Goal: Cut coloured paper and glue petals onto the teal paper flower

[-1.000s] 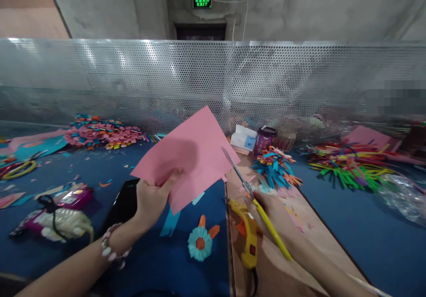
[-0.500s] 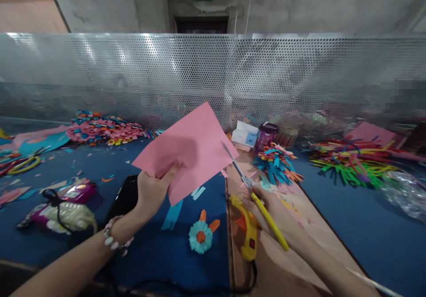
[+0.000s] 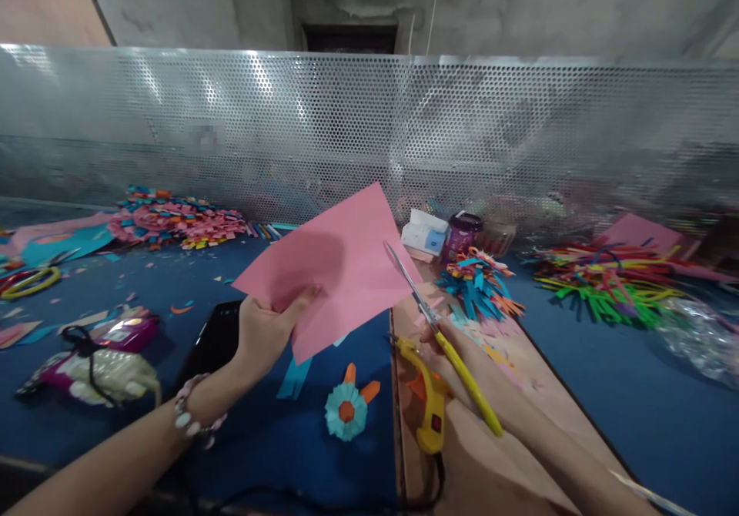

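Note:
My left hand (image 3: 269, 323) pinches a sheet of pink paper (image 3: 340, 262) at its lower left edge, thumb on top. In my right hand (image 3: 462, 354) are yellow-handled scissors (image 3: 426, 309), seen edge-on. Their blades point up and left across the sheet's right part; whether they grip the paper I cannot tell. Beneath the right hand a yellow hot glue gun (image 3: 432, 416) lies on a tan board. A light-blue paper flower (image 3: 345, 412) with an orange centre and two orange pieces rests below the sheet. A blue paper strip (image 3: 293, 380) shows partly under the sheet.
A black phone (image 3: 216, 339) lies beside my left wrist. Paper-strip bundles (image 3: 479, 285), a purple canister (image 3: 462, 235) and a tissue pack (image 3: 424, 235) stand behind the right hand. Another glue gun (image 3: 109, 358) and more scissors (image 3: 31, 281) lie left. A perforated metal screen (image 3: 346, 115) spans the back.
The pink paper has turned slightly and its upper and right corners have shifted right, covering more of the blades' surroundings. Both hands keep their holds. The view has shifted a little.

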The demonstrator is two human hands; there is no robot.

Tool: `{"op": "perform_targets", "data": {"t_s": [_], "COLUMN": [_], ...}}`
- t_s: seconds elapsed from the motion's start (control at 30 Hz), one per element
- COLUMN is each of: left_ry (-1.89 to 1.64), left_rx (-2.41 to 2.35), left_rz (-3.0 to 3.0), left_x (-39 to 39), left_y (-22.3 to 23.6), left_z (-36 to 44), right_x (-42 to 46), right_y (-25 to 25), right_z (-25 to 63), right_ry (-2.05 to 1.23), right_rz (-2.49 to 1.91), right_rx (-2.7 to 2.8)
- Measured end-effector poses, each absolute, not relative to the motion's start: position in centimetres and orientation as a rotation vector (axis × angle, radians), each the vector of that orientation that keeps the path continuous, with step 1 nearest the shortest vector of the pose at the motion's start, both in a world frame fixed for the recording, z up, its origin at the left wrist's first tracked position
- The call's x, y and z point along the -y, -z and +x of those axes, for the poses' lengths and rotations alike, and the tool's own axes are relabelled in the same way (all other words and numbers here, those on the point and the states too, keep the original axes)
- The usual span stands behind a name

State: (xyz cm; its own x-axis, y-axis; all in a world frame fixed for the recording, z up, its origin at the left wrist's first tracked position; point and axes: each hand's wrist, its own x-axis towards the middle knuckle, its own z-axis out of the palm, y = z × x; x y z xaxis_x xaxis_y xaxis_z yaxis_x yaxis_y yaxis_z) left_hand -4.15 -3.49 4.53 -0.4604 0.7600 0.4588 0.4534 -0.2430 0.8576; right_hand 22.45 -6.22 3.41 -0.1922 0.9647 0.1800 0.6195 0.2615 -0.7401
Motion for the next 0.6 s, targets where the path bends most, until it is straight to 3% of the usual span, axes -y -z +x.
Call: {"op": "perform_targets", "data": {"t_s": [0.3, 0.6], "left_ry": [-1.684, -1.678], "left_rx": [-1.784, -1.764], "left_rz": [1.542, 1.513], "left_x": [3.75, 3.76], "left_y": [-4.82, -4.67], "left_z": [-3.91, -3.83], "right_x": [5.58, 5.79], "right_y": [-2.56, -2.91], "right_z": [22.38, 22.24], "right_ry": [-0.33, -0.277], "right_rz": [-1.56, -1.548], "right_rx": [1.926, 1.93]}}
